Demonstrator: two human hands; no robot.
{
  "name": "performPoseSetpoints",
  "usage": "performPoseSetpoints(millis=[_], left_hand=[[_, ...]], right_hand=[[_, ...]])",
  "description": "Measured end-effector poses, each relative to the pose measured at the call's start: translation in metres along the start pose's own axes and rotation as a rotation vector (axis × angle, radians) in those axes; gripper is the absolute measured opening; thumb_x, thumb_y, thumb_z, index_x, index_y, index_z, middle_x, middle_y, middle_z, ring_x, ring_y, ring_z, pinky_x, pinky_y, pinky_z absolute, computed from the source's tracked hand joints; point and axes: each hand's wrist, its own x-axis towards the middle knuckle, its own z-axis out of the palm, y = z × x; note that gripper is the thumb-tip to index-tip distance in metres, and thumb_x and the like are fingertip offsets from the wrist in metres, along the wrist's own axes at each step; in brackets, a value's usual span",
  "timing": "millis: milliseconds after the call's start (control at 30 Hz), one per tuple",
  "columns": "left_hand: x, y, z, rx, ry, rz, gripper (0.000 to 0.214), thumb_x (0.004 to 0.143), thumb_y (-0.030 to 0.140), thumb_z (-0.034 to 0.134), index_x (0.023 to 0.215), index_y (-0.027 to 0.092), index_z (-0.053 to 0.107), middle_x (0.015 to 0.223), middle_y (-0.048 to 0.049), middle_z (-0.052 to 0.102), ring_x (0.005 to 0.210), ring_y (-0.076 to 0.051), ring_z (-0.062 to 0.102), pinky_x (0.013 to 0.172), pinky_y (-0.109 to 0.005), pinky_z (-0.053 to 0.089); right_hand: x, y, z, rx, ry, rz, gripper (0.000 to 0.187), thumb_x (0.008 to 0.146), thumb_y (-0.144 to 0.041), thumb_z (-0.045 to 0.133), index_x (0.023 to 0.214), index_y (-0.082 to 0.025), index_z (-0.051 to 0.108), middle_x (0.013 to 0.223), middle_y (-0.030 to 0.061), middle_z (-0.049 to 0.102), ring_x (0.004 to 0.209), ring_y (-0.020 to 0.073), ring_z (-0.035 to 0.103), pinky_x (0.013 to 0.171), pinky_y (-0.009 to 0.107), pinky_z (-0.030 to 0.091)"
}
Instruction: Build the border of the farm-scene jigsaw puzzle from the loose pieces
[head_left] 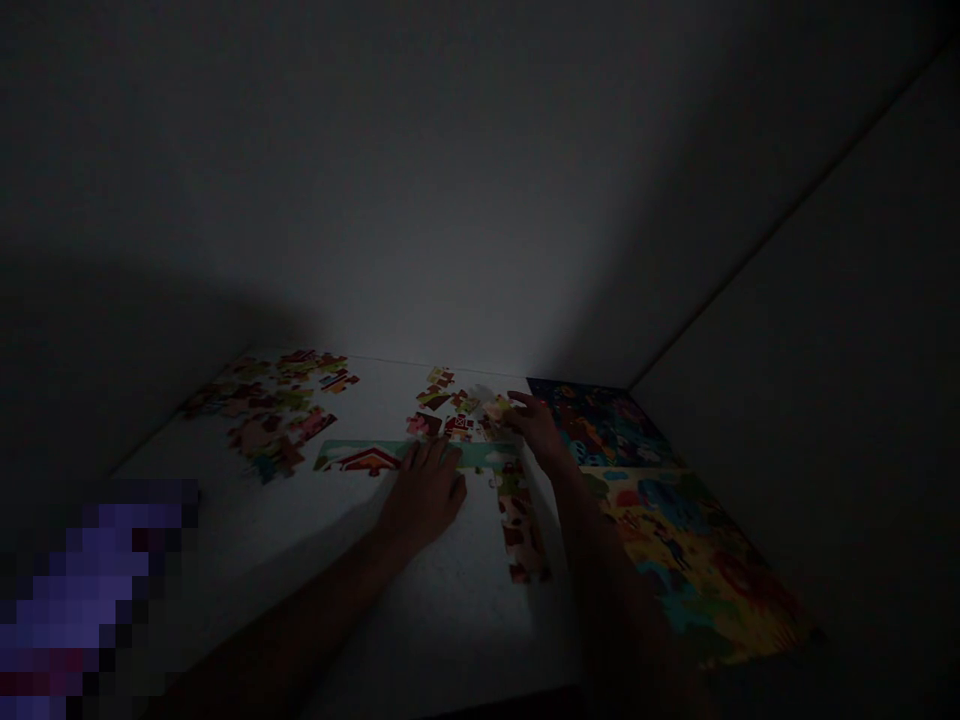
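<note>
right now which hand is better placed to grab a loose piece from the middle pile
Right, probably: the right hand sits at the middle pile; the left hand lies flat on the joined strip.

L hand (424, 495) flat, palm down, fingers fwd; R hand (538, 428) further out, fingers curled.

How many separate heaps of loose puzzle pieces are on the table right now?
2: left heap near the far-left edge; centre heap at the right hand. Darkness may hide strays.
</note>
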Motion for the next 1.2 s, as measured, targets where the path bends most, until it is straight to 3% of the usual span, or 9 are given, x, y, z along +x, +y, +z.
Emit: performPoseSetpoints(millis=[67, 200, 367, 700, 967, 1133, 1200], left_hand=[[0.000, 0.000, -0.001, 0.002, -0.014, -0.007, 0.035, 0.091, 0.020, 0.047, 0.124, 0.016, 0.058, 0.140, -0.0155, 0.054, 0.135, -0.031, 0.045, 0.113, -0.054, 0.034], [0.001, 0.001, -0.003, 0.001, -0.032, -0.004, 0.035, 0.092, 0.021, 0.047, 0.125, 0.015, 0.058, 0.141, -0.0158, 0.054, 0.135, -0.031, 0.045, 0.114, -0.053, 0.034], [0.001, 0.000, -0.001, -0.014, -0.012, -0.007, 0.034, 0.090, 0.019, 0.048, 0.123, 0.016, 0.058, 0.140, -0.0161, 0.054, 0.133, -0.031, 0.046, 0.113, -0.055, 0.035], [-0.001, -0.001, 0.004, -0.002, 0.010, -0.017, 0.034, 0.091, 0.020, 0.048, 0.123, 0.018, 0.057, 0.140, -0.0138, 0.053, 0.134, -0.030, 0.046, 0.115, -0.055, 0.034], [-0.002, 0.000, 0.002, 0.003, -0.009, -0.019, 0.035, 0.092, 0.020, 0.047, 0.124, 0.015, 0.058, 0.141, -0.0145, 0.053, 0.134, -0.031, 0.045, 0.115, -0.054, 0.033], [-0.002, 0.001, 0.002, 0.017, 0.000, -0.014, 0.033, 0.091, 0.019, 0.047, 0.123, 0.017, 0.058, 0.139, -0.0136, 0.054, 0.133, -0.030, 0.046, 0.114, -0.053, 0.034], [-0.003, 0.000, 0.002, 0.020, 0.006, -0.008, 0.034, 0.091, 0.019, 0.047, 0.123, 0.017, 0.058, 0.139, -0.0132, 0.055, 0.133, -0.030, 0.047, 0.113, -0.053, 0.035]], right_hand=[[-0.005, 0.001, 0.000, 0.024, 0.050, 0.006, 0.047, 0.060, -0.032, 0.068, 0.104, -0.017, 0.060, 0.072, 0.0009, 0.069, 0.067, 0.0175, 0.067, 0.066, 0.029, 0.051], [-0.003, 0.006, 0.000, 0.021, 0.279, 0.045, 0.037, 0.062, -0.031, 0.066, 0.095, -0.018, 0.056, 0.072, 0.0022, 0.068, 0.065, 0.0188, 0.067, 0.063, 0.029, 0.052], [0.004, 0.016, -0.008, -0.049, 0.455, 0.012, 0.031, 0.066, -0.034, 0.062, 0.093, -0.018, 0.058, 0.083, 0.0080, 0.070, 0.075, 0.0228, 0.068, 0.066, 0.033, 0.055], [0.011, 0.033, -0.010, -0.111, 0.323, 0.004, 0.035, 0.064, -0.045, 0.063, 0.087, -0.019, 0.059, 0.073, 0.0055, 0.068, 0.062, 0.0202, 0.064, 0.054, 0.029, 0.048], [0.002, 0.019, -0.012, -0.131, 0.258, 0.034, 0.034, 0.062, -0.048, 0.068, 0.077, -0.019, 0.061, 0.072, 0.0064, 0.070, 0.065, 0.0214, 0.065, 0.055, 0.029, 0.048], [-0.004, 0.012, 0.003, 0.130, 0.139, 0.108, 0.044, 0.069, -0.045, 0.068, 0.103, -0.018, 0.063, 0.088, 0.0085, 0.073, 0.075, 0.0230, 0.071, 0.063, 0.033, 0.055], [-0.006, 0.013, 0.009, 0.084, 0.168, 0.065, 0.045, 0.069, -0.044, 0.069, 0.106, -0.018, 0.063, 0.094, 0.0095, 0.073, 0.077, 0.0233, 0.071, 0.065, 0.033, 0.056]])
